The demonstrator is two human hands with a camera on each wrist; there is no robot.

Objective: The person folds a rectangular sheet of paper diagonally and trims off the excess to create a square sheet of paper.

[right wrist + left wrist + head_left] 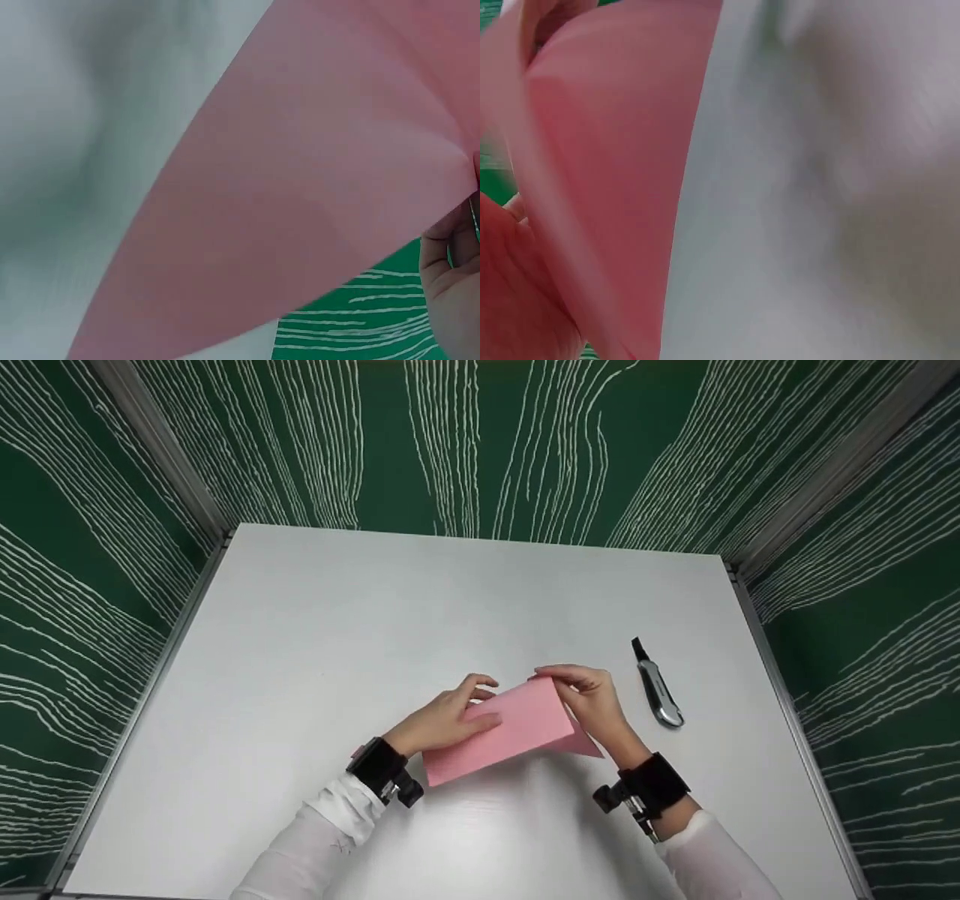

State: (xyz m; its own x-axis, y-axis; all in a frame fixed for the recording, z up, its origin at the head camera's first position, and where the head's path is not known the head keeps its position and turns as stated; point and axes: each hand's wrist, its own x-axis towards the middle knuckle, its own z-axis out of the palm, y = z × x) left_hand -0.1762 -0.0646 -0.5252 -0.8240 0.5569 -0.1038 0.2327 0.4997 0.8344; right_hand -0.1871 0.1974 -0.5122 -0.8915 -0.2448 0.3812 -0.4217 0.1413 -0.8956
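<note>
Pink paper (529, 724), doubled over, is held by partly curled fingers (568, 670) of the left hand (448, 721) and right hand (598, 701).

A: How is the light?
B: Bright, seemingly from above; the table (375, 607) catches glare on its near side, and soft shadows fall below the paper (532, 720).
A: And the wrist views?
B: Dimmer, the table blurred.

Inscriptions: none legible in any view. White left sleeve (300, 840): small dark marks near the cuff, too small to read. Green wall panels (382, 472): wavy white lines, no letters or numbers discernible.
</note>
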